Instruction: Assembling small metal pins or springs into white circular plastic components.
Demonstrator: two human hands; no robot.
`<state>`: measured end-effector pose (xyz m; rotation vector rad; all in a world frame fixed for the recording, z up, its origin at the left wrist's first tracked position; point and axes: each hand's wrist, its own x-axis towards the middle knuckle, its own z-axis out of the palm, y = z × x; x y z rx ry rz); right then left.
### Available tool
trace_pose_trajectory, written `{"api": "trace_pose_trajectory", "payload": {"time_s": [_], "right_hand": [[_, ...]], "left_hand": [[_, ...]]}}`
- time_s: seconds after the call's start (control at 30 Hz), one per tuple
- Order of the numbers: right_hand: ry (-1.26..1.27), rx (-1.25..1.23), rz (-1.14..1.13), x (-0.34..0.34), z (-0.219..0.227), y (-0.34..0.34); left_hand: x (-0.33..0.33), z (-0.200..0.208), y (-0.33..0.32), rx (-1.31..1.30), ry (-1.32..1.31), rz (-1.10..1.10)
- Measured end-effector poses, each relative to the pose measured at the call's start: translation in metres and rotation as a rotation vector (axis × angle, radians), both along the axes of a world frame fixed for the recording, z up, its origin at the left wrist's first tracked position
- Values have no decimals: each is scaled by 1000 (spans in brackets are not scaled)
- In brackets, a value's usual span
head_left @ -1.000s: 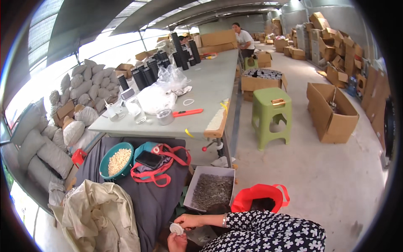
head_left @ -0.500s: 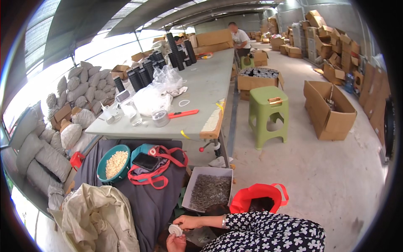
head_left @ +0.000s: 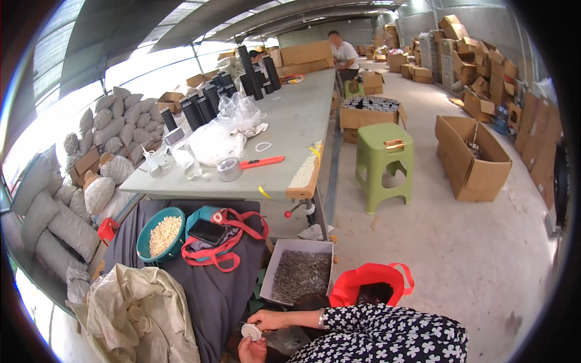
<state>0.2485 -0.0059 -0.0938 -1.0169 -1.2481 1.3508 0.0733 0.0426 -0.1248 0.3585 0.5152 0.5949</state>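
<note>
At the lower edge, my left hand [head_left: 252, 349] pinches a small round white disc-shaped part [head_left: 250, 331] with a raised centre. My right hand [head_left: 268, 319], reaching in from the right, is closed right above the disc. A thin dark tip shows by its fingers, too small to name. Beyond my hands sits a pale box [head_left: 331, 267] of small dark grey bits. To the left, a large beige woven sack [head_left: 175, 296] lies open with a few pale round parts inside.
A teal basket [head_left: 145, 247] of small cream pieces and a phone [head_left: 207, 231] on a red-and-teal bag [head_left: 233, 261] rest on dark cloth. A red bag [head_left: 349, 283] stands right. Ahead are a long table [head_left: 290, 139], a green stool [head_left: 382, 142], cardboard boxes [head_left: 469, 175] and a person [head_left: 344, 53].
The whole view has shifted very slightly left. My hands keep the same hold on the white disc.
</note>
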Motion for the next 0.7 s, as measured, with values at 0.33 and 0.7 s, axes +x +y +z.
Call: {"api": "trace_pose_trajectory", "payload": {"time_s": [0.33, 0.7], "right_hand": [[0, 2, -9, 0, 1, -2], [-1, 32, -16, 1, -3, 0]], "left_hand": [[1, 1, -2, 19, 21, 12], [2, -1, 0, -2, 10, -1]]}}
